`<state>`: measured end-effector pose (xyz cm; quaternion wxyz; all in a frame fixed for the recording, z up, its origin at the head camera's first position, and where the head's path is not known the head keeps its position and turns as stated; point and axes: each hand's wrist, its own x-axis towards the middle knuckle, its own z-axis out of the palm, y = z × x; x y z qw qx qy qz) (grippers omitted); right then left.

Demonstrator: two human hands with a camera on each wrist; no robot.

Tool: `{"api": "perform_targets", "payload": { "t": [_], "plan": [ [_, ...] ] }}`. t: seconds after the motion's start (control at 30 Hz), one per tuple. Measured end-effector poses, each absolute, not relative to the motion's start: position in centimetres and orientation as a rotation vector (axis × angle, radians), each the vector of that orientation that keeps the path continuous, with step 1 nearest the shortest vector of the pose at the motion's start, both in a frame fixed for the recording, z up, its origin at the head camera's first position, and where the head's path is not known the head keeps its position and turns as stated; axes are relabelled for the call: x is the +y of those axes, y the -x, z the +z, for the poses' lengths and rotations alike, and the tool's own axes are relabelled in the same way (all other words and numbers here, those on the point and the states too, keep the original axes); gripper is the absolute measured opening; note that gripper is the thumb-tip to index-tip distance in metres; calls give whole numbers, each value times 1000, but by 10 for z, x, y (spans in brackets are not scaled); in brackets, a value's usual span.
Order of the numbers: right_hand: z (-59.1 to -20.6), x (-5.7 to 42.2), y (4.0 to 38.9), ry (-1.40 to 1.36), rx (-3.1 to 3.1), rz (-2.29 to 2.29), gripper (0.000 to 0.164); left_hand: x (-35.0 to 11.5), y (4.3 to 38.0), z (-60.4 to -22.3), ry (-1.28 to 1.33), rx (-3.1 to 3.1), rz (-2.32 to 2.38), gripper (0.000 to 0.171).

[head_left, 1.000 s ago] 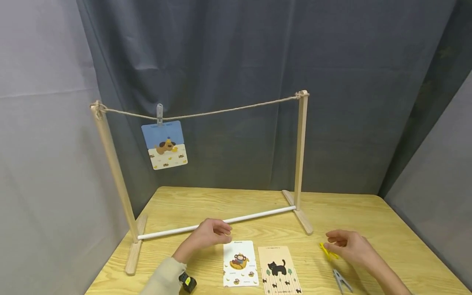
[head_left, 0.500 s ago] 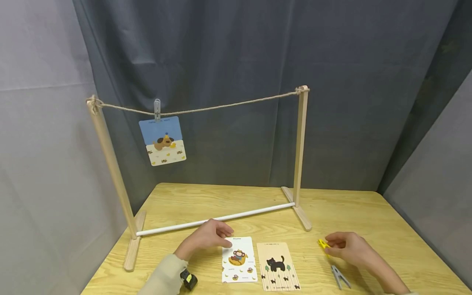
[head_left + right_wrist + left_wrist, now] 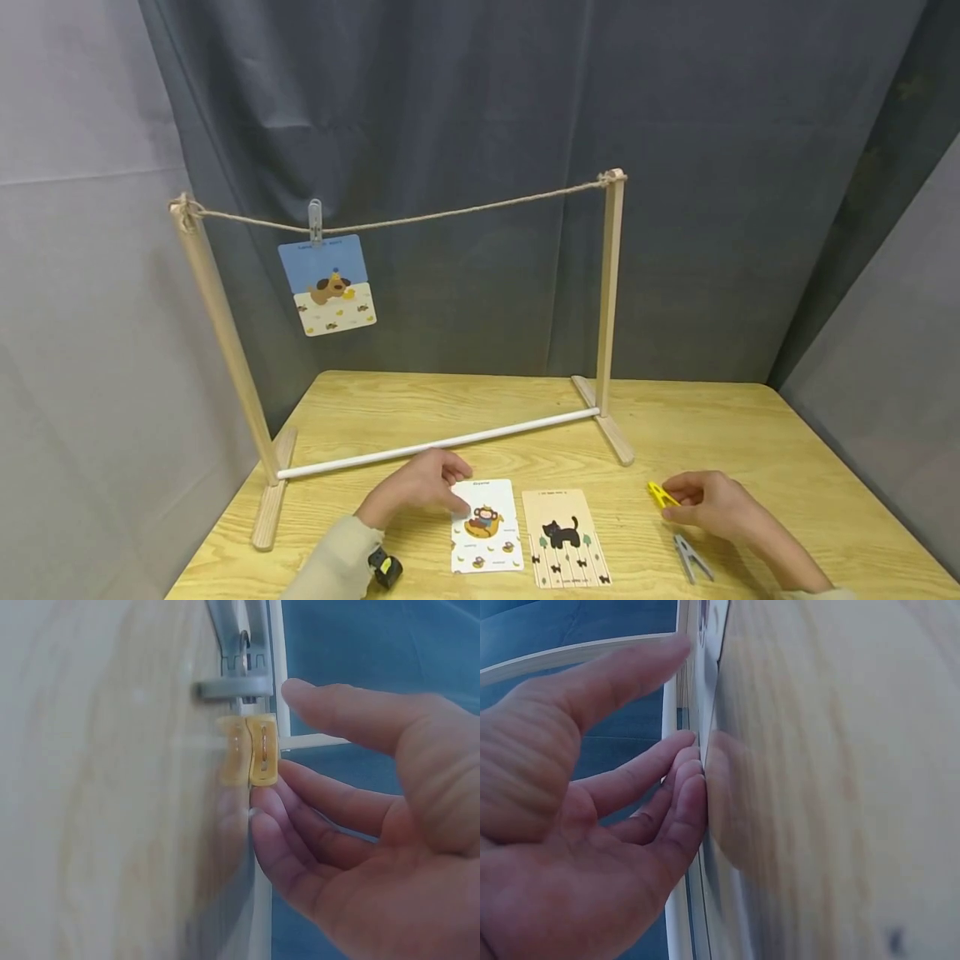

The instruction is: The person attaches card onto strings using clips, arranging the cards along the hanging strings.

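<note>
My left hand (image 3: 423,482) is at the upper left of a white monkey card (image 3: 487,550) lying flat on the table. In the left wrist view its thumb (image 3: 630,679) is well apart from the relaxed fingers, whose tips rest at the table beside the card's edge. My right hand (image 3: 712,504) is by a yellow clothespin (image 3: 663,495), fingertips close against it and thumb apart from it in the right wrist view. A grey clothespin (image 3: 692,558) lies just nearer. Beside the monkey card lies a peach cat card (image 3: 566,540).
A wooden stand with a right post (image 3: 611,292) and a left post (image 3: 225,342) carries a sagging rope (image 3: 450,214). From it hangs a blue dog card (image 3: 327,287) in a clear clothespin (image 3: 315,221). A white bar (image 3: 442,443) joins the feet across the table (image 3: 420,404).
The left hand has come slightly over the monkey card's corner. Beside the right hand, the yellow clothespin has shifted and turned a little. The head view has tilted slightly.
</note>
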<state>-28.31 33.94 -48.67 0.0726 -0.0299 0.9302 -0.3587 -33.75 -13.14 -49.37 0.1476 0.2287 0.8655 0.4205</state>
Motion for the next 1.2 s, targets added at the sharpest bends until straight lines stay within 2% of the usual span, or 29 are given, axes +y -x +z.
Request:
{"api": "perform_targets", "payload": {
  "t": [0.8, 1.2],
  "plan": [
    [-492, 339, 286, 56, 2814, -1056, 53, -125, 328, -488, -683, 2716, 1005, 48],
    [-495, 336, 288, -12, 2854, -1011, 48, -124, 331, -493, -701, 2750, 981, 48]
  ]
}}
